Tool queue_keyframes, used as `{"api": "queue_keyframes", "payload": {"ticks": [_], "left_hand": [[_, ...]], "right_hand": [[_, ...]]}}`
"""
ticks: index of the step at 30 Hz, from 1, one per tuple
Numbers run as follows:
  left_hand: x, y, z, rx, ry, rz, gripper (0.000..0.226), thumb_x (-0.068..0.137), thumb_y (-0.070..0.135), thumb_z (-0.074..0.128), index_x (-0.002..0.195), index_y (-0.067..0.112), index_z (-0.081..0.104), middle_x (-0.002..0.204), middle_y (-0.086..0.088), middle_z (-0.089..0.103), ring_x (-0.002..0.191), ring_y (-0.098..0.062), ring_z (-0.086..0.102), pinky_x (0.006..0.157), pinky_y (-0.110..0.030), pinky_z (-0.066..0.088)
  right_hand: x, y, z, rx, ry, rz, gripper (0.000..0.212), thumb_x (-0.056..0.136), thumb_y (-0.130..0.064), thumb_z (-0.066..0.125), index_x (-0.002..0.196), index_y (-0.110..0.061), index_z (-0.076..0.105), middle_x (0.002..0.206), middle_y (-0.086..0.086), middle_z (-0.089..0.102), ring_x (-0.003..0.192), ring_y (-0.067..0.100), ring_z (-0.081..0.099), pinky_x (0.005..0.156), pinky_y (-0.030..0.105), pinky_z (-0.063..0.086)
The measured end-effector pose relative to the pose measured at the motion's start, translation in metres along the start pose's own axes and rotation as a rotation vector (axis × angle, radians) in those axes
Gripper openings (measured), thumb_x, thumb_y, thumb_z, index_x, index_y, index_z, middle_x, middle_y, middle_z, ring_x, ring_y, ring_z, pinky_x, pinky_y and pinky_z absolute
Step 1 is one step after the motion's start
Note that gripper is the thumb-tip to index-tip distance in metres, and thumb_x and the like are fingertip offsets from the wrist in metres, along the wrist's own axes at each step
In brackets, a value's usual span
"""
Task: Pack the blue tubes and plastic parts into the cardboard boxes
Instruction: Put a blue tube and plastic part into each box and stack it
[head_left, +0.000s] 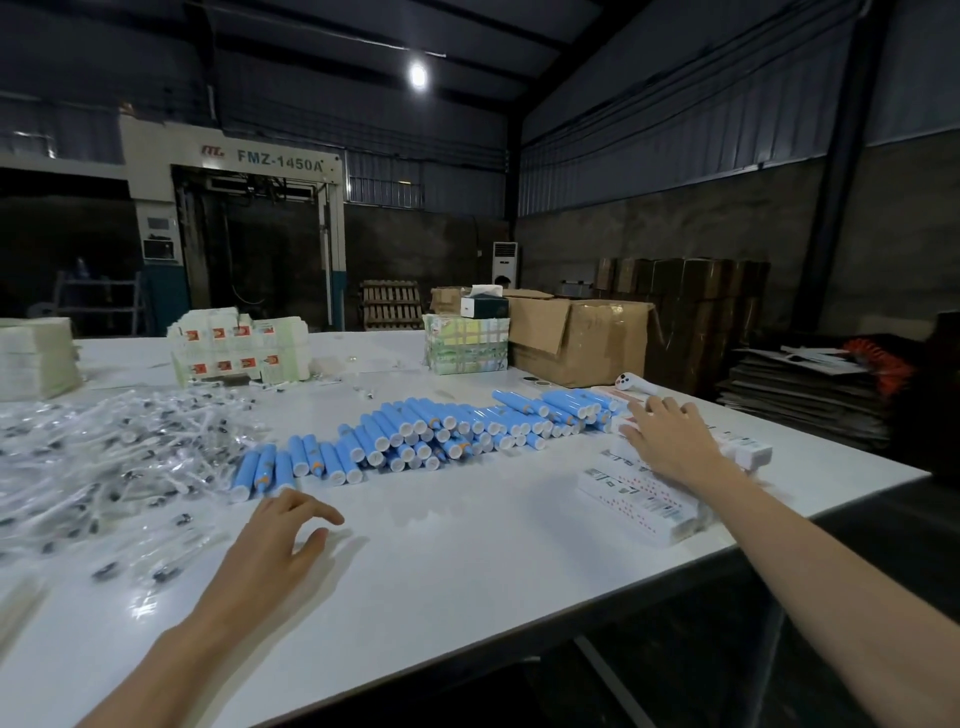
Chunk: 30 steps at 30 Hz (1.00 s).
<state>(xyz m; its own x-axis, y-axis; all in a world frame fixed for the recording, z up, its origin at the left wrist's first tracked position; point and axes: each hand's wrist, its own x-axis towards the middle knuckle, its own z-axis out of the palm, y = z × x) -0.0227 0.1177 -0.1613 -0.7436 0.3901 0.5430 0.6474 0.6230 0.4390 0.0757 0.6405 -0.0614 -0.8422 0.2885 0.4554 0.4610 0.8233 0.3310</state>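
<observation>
A long heap of blue tubes (415, 436) with white caps lies across the middle of the white table (467, 561). Clear bagged plastic parts (104, 457) are piled at the left. Small white cartons (644, 493) lie flat at the right. My right hand (670, 436) reaches out over those cartons, its fingers straight and resting on one near the end of the tube row. My left hand (275, 545) hovers just above the table in front of the nearest tubes, fingers loosely bent, holding nothing.
Stacks of flat printed cartons (239, 348) and a wrapped bundle (465, 345) stand at the back of the table, beside a big open brown box (576, 338). A white handheld device (636, 385) lies near it. The table's right edge drops off to flattened cardboard (800, 400).
</observation>
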Motion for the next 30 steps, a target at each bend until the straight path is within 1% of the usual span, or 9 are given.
{"api": "queue_keyframes", "payload": {"ticks": [2, 4, 7, 12, 17, 22, 24, 27, 30], "left_hand": [[-0.001, 0.004, -0.001, -0.008, -0.004, -0.021, 0.027, 0.103, 0.020, 0.069, 0.109, 0.046, 0.070, 0.114, 0.024, 0.059, 0.112, -0.005, 0.056, 0.089, -0.032, 0.050], [-0.003, 0.009, -0.003, -0.014, 0.001, -0.045, 0.025, 0.103, 0.024, 0.068, 0.108, 0.048, 0.068, 0.110, 0.023, 0.062, 0.111, -0.002, 0.058, 0.088, -0.035, 0.054], [-0.006, 0.015, -0.007, -0.003, 0.017, -0.079, 0.019, 0.104, 0.027, 0.065, 0.109, 0.045, 0.069, 0.100, 0.021, 0.066, 0.104, 0.000, 0.060, 0.088, -0.036, 0.055], [-0.011, 0.019, -0.026, 0.099, 0.006, -0.129, 0.015, 0.106, 0.030, 0.062, 0.111, 0.043, 0.069, 0.099, 0.021, 0.067, 0.098, -0.001, 0.062, 0.085, -0.032, 0.054], [-0.024, 0.003, -0.052, 0.227, -0.020, -0.243, 0.015, 0.105, 0.030, 0.061, 0.113, 0.036, 0.071, 0.103, 0.016, 0.069, 0.096, -0.007, 0.064, 0.087, -0.035, 0.054], [-0.043, -0.015, -0.071, 0.283, -0.005, -0.381, 0.017, 0.102, 0.024, 0.061, 0.114, 0.030, 0.071, 0.103, 0.011, 0.071, 0.101, -0.014, 0.066, 0.086, -0.034, 0.053], [-0.048, -0.021, -0.078, 0.328, 0.029, -0.411, 0.017, 0.101, 0.023, 0.059, 0.115, 0.027, 0.069, 0.106, 0.007, 0.070, 0.106, -0.018, 0.065, 0.087, -0.039, 0.054], [-0.050, -0.028, -0.095, 0.544, 0.068, -0.466, 0.023, 0.104, 0.027, 0.060, 0.125, 0.019, 0.062, 0.123, -0.002, 0.066, 0.121, -0.028, 0.057, 0.093, -0.042, 0.052], [-0.053, -0.034, -0.120, 0.769, 0.105, -0.645, 0.039, 0.105, 0.035, 0.061, 0.133, 0.008, 0.053, 0.134, -0.012, 0.058, 0.124, -0.033, 0.053, 0.096, -0.039, 0.048]], "right_hand": [[0.003, -0.031, -0.011, 0.068, 0.097, -0.032, 0.041, 0.110, -0.044, 0.033, 0.136, -0.020, 0.054, 0.133, 0.005, 0.061, 0.122, 0.023, 0.056, 0.102, 0.040, 0.045], [0.007, -0.071, -0.025, 0.185, 0.166, -0.080, 0.034, 0.111, -0.036, 0.033, 0.120, -0.018, 0.061, 0.115, 0.004, 0.066, 0.110, 0.024, 0.061, 0.090, 0.038, 0.047], [0.009, -0.136, -0.049, 0.524, 0.213, -0.123, 0.029, 0.111, -0.027, 0.037, 0.092, -0.014, 0.054, 0.086, 0.004, 0.059, 0.085, 0.028, 0.060, 0.068, 0.040, 0.042], [-0.001, -0.247, -0.086, 0.862, 0.204, -0.262, 0.036, 0.110, -0.027, 0.042, 0.080, -0.009, 0.052, 0.071, 0.005, 0.056, 0.072, 0.029, 0.056, 0.066, 0.044, 0.048], [-0.023, -0.353, -0.110, 1.068, 0.147, -0.345, 0.039, 0.107, -0.031, 0.048, 0.073, -0.011, 0.048, 0.071, 0.012, 0.062, 0.071, 0.032, 0.057, 0.062, 0.042, 0.043], [-0.053, -0.435, -0.118, 1.299, -0.032, -0.257, 0.039, 0.106, -0.039, 0.049, 0.073, -0.019, 0.049, 0.071, 0.000, 0.059, 0.080, 0.028, 0.060, 0.069, 0.041, 0.047], [-0.061, -0.450, -0.114, 1.290, -0.049, -0.294, 0.040, 0.107, -0.042, 0.048, 0.073, -0.020, 0.051, 0.070, -0.001, 0.059, 0.078, 0.028, 0.060, 0.070, 0.040, 0.048], [-0.061, -0.452, -0.107, 1.190, -0.010, -0.400, 0.039, 0.107, -0.041, 0.047, 0.080, -0.016, 0.057, 0.077, 0.006, 0.065, 0.077, 0.029, 0.061, 0.069, 0.040, 0.048], [-0.061, -0.449, -0.103, 1.193, 0.012, -0.426, 0.038, 0.107, -0.039, 0.048, 0.080, -0.014, 0.058, 0.077, 0.008, 0.065, 0.076, 0.030, 0.061, 0.068, 0.040, 0.047]]}}
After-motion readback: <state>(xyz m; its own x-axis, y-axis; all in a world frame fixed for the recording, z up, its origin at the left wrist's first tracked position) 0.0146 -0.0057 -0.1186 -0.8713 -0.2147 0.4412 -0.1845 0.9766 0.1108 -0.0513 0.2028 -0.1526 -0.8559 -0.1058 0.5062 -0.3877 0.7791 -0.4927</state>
